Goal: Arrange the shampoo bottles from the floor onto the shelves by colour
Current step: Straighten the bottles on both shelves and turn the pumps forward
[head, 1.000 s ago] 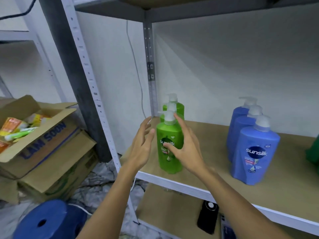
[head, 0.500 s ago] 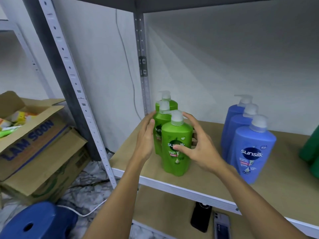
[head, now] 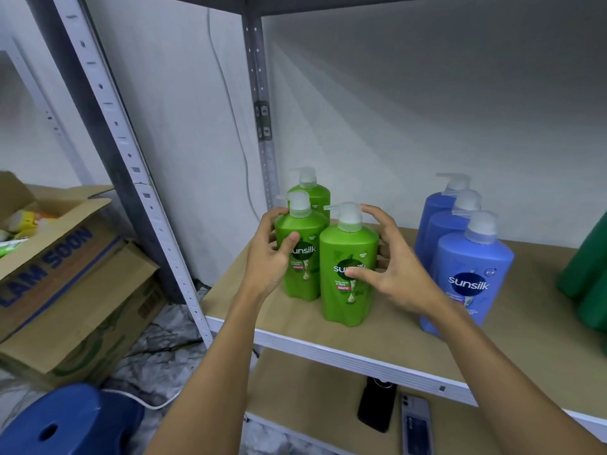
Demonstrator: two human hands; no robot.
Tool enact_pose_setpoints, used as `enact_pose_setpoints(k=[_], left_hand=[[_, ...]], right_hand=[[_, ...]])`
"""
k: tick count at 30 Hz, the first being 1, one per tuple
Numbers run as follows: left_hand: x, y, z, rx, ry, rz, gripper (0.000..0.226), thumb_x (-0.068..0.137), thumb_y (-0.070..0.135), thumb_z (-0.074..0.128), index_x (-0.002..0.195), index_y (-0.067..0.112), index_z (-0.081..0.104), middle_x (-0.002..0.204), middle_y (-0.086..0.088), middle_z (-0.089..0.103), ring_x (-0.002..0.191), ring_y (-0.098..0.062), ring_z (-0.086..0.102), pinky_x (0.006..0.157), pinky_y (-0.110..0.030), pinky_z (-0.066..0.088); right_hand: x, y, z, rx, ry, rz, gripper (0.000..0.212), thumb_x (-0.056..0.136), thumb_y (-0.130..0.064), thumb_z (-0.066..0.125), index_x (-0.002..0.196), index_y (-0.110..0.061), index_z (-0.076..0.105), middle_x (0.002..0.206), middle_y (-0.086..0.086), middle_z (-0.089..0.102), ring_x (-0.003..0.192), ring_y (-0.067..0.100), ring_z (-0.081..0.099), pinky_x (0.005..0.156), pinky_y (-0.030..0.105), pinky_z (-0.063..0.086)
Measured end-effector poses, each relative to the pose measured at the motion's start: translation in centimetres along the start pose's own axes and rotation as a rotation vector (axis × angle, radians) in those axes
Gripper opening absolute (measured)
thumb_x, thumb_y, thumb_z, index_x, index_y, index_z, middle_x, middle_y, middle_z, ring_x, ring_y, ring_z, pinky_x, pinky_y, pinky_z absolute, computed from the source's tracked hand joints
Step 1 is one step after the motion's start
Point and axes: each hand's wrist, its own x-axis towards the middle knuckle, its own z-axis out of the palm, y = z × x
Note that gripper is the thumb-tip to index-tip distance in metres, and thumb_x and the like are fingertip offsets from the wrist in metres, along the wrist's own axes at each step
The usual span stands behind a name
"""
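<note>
The shelf (head: 410, 326) runs from the left upright (head: 131, 165) off the right side of the view, its white front lip crossing below the hands; bare board lies between the green and blue groups and along the front edge. On the floor at left sit stacked boxes (head: 65, 290) and, nearer, a blue stool (head: 65, 421). Three blue bottles (head: 473, 274) stand in a row front to back, the front one close to the lip. Dark green bottles (head: 584, 274) are cut off at the right edge. Three green bottles stand near the shelf's left end (pumps pointing left). The right hand (head: 391, 267) grips the front green bottle (head: 348, 274), thumb on the label, fingers curled behind. The left hand (head: 272, 254) grips the middle green bottle (head: 300, 257), which is just beside the front one. The rear green bottle (head: 310, 195) stands behind it, near the back post (head: 262, 126). On the lower shelf lie a black object (head: 376, 405) and a phone (head: 415, 421), side by side
</note>
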Motion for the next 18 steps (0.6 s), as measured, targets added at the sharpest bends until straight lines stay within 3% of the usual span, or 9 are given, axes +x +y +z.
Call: enact_pose_setpoints(k=[4, 8, 13, 18], left_hand=[[-0.7, 0.4, -0.9, -0.022, -0.041, 0.015, 0.034, 0.094, 0.017, 0.064, 0.124, 0.030, 0.052, 0.109, 0.008, 0.069, 0.097, -0.008, 0.066, 0.085, -0.026, 0.053], [-1.7, 1.1, -1.8, -0.031, -0.068, 0.038, 0.035, 0.089, 0.031, 0.066, 0.122, 0.039, 0.055, 0.119, -0.003, 0.067, 0.101, -0.017, 0.066, 0.086, -0.034, 0.053], [-2.6, 2.1, -2.5, -0.032, -0.109, 0.046, 0.038, 0.087, 0.025, 0.067, 0.116, 0.048, 0.058, 0.120, -0.004, 0.068, 0.103, -0.020, 0.067, 0.092, -0.049, 0.052], [-2.9, 2.6, -2.8, -0.026, -0.129, 0.016, 0.038, 0.084, 0.032, 0.070, 0.115, 0.050, 0.058, 0.119, -0.003, 0.069, 0.106, -0.022, 0.067, 0.098, -0.052, 0.052]], right_hand=[[0.1, 0.0, -0.3, 0.008, 0.003, 0.002, 0.098, 0.078, 0.000, 0.083, 0.144, -0.050, 0.031, 0.129, -0.008, 0.061, 0.112, 0.010, 0.066, 0.090, 0.020, 0.053], [0.2, 0.1, -0.8, -0.015, -0.006, 0.014, 0.100, 0.078, 0.000, 0.083, 0.145, -0.051, 0.029, 0.125, -0.007, 0.063, 0.113, 0.014, 0.066, 0.095, 0.030, 0.055], [0.1, -0.1, -0.8, -0.017, -0.012, 0.020, 0.100, 0.079, 0.001, 0.082, 0.147, -0.048, 0.027, 0.124, -0.006, 0.063, 0.113, 0.014, 0.066, 0.097, 0.036, 0.056], [0.3, 0.0, -0.8, -0.014, -0.009, 0.024, 0.101, 0.078, 0.001, 0.083, 0.145, -0.050, 0.027, 0.121, -0.008, 0.063, 0.112, 0.015, 0.067, 0.098, 0.042, 0.056]])
